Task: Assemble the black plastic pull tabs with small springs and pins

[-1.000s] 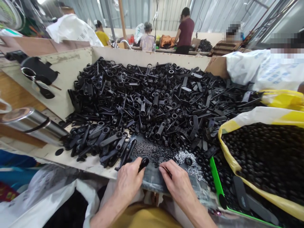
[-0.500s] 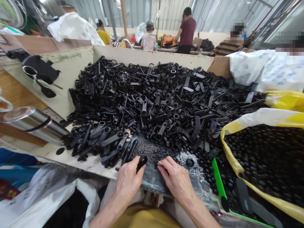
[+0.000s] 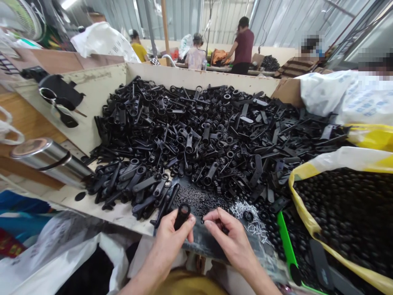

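So, the left hand (image 3: 170, 246) is wrapped around a black plastic handle (image 3: 182, 216), which stands nearly upright in the grip with its round open end facing up. The right hand (image 3: 229, 241) is in a narrow pinch just beside it, thumb and forefinger closed on a tiny dark piece (image 3: 202, 220), too small to make out properly. Both hands are right over a worn dark work board (image 3: 208, 241), with a scatter of small dark screws (image 3: 199, 200) just past them and a little patch of silver pins (image 3: 250, 217) off to the right.

Behind that is a huge loose heap of black plastic levers (image 3: 196, 139) filling a bin with pale board walls (image 3: 196, 76). Some levers are lined up in a rough bunch (image 3: 132, 186) left of the screws. On the right, a yellow-and-white bag (image 3: 307, 205) is packed with round black parts (image 3: 344, 200), next to a green-edged tray (image 3: 284, 237). A steel flask (image 3: 50, 162) lies on the left. Farther back, a person in a maroon T-shirt (image 3: 243, 47) stands at a bench, and a few other people are working around the shed.
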Available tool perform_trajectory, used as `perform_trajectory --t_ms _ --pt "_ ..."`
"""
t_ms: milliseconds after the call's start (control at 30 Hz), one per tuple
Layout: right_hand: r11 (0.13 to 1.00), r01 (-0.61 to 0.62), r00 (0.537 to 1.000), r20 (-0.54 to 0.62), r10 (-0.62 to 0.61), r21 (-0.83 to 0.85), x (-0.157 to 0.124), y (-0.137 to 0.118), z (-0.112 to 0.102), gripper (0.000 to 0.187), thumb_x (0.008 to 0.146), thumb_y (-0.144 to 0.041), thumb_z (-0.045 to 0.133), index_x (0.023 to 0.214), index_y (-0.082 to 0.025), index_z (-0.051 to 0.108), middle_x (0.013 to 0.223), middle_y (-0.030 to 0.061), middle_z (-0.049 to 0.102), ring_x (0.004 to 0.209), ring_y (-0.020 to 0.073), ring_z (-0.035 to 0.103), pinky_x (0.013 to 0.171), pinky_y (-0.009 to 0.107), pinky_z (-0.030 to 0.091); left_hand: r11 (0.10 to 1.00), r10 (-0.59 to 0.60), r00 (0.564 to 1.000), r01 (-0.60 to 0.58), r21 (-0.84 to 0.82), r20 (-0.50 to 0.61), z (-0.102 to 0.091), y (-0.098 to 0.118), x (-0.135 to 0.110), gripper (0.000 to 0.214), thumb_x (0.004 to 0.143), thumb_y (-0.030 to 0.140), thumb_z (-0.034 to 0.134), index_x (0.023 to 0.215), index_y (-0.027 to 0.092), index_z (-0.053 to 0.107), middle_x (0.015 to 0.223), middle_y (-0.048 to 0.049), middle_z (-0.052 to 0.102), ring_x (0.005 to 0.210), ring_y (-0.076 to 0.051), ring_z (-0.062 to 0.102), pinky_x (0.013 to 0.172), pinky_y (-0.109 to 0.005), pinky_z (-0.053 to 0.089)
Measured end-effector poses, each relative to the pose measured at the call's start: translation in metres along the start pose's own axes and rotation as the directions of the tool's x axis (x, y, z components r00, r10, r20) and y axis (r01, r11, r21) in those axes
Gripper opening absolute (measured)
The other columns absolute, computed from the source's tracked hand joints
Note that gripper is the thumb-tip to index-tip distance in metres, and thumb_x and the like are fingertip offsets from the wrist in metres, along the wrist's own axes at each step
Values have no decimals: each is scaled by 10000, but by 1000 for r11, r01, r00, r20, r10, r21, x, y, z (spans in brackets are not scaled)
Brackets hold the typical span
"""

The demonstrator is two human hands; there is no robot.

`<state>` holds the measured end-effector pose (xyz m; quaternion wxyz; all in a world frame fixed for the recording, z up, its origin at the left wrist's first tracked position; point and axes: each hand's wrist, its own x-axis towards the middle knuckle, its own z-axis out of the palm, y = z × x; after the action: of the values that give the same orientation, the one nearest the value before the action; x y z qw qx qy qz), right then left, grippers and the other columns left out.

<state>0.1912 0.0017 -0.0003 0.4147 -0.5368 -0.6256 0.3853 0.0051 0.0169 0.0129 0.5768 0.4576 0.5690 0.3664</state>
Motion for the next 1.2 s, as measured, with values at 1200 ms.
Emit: perform_trajectory --t_ms 1200 --pt "988 -33 997 -64 43 152 -16 0 21 207 951 -376 720 844 -220 804 699 -5 646 616 146 538 577 243 418 761 -377 902 431 -486 209 3 -2 -15 460 552 422 959 777 165 650 479 69 556 423 -23 315 455 -179 178"
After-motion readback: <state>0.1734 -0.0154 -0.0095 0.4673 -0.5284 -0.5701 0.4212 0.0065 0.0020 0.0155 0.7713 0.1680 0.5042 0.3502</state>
